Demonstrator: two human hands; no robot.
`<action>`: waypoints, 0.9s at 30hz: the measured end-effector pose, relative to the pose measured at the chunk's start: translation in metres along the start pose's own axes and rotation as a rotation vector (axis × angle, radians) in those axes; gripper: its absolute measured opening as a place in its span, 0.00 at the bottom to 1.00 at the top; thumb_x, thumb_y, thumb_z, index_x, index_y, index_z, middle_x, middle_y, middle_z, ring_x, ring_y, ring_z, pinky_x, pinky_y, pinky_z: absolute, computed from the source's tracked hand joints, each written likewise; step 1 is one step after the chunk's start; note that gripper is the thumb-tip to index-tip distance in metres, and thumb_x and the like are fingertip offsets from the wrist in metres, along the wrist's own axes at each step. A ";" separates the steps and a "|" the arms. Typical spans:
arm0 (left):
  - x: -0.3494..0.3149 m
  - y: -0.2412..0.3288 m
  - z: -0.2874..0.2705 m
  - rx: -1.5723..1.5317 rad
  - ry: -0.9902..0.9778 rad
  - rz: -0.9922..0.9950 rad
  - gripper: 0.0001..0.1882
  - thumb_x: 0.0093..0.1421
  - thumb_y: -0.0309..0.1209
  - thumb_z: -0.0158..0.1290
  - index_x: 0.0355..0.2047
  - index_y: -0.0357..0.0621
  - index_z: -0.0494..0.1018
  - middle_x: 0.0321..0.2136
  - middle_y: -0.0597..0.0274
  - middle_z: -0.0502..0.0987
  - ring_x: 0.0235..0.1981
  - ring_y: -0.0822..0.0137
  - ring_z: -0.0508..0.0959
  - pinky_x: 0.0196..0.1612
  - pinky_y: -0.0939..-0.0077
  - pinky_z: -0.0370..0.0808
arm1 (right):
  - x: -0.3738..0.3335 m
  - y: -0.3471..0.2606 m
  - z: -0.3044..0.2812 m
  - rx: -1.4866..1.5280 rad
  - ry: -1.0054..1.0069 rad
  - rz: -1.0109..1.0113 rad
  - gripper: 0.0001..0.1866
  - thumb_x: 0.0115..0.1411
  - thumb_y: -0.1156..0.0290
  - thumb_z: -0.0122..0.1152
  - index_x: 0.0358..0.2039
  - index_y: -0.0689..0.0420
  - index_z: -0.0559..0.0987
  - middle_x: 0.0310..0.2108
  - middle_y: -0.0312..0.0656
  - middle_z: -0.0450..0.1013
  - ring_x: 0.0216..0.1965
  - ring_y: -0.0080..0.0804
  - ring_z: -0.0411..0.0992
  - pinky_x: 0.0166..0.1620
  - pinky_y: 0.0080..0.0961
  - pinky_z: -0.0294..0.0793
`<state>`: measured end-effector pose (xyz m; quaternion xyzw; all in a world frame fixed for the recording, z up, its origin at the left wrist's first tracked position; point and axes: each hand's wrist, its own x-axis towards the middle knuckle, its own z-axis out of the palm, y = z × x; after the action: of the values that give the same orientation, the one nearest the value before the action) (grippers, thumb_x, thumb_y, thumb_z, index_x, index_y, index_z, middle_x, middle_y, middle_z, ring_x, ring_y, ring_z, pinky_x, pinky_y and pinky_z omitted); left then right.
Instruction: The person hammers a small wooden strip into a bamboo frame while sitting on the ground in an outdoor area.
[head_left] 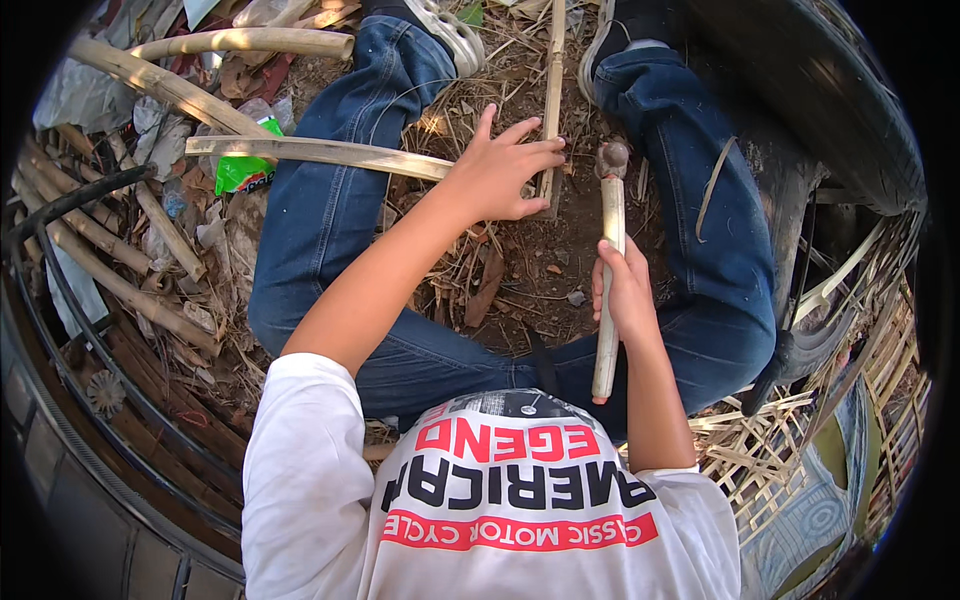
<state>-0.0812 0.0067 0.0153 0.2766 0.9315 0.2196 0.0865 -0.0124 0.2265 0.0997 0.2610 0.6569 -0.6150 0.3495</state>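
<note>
My right hand point(627, 285) is wrapped round the pale wooden handle of a hammer point(612, 215). The hammer's rounded metal head points away from me, between my legs. My left hand point(507, 168) is open, its fingers spread. Its fingertips lie at or over a narrow bamboo strip point(554, 80) that runs away from me on the ground between my feet. Whether they press on the strip I cannot tell. A split bamboo piece point(320, 153) lies across my left leg, its right end reaching my left wrist.
Several bamboo poles point(180, 92) lie at the far left beside a green wrapper point(243, 172) and plastic scraps. A black metal frame point(85, 335) stands at the left. Woven bamboo strips point(760, 460) lie at the right, below a dark tyre-like rim point(840, 110). Dry leaves point(486, 285) cover the soil.
</note>
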 end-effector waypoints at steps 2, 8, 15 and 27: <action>0.003 0.001 -0.001 0.011 0.014 0.044 0.33 0.48 0.46 0.63 0.55 0.55 0.72 0.60 0.71 0.69 0.68 0.57 0.56 0.68 0.34 0.41 | 0.029 0.003 0.000 -0.256 0.153 -0.059 0.14 0.65 0.60 0.51 0.38 0.60 0.68 0.17 0.43 0.68 0.14 0.34 0.68 0.19 0.30 0.68; -0.007 0.009 -0.004 -0.044 0.098 0.040 0.19 0.47 0.40 0.66 0.36 0.50 0.74 0.56 0.66 0.73 0.68 0.53 0.56 0.68 0.35 0.40 | 0.096 0.061 0.006 -0.674 0.363 -0.232 0.20 0.62 0.63 0.55 0.47 0.66 0.67 0.38 0.68 0.74 0.42 0.65 0.73 0.43 0.53 0.72; -0.010 0.017 0.002 -0.099 0.151 -0.027 0.15 0.48 0.37 0.66 0.33 0.49 0.75 0.57 0.64 0.73 0.68 0.52 0.55 0.68 0.37 0.39 | 0.085 0.036 0.019 -0.707 0.490 -0.807 0.17 0.56 0.74 0.60 0.46 0.63 0.71 0.38 0.53 0.73 0.35 0.48 0.76 0.41 0.39 0.75; -0.010 0.026 0.003 -0.119 0.116 -0.092 0.11 0.48 0.31 0.64 0.30 0.49 0.73 0.58 0.62 0.70 0.69 0.50 0.53 0.68 0.35 0.37 | 0.099 0.029 0.032 -0.261 0.121 -0.604 0.11 0.54 0.81 0.61 0.39 0.65 0.80 0.32 0.42 0.79 0.33 0.25 0.77 0.38 0.22 0.76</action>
<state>-0.0599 0.0215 0.0251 0.2149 0.9320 0.2861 0.0586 -0.0470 0.1889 0.0039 0.0434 0.7974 -0.5848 0.1424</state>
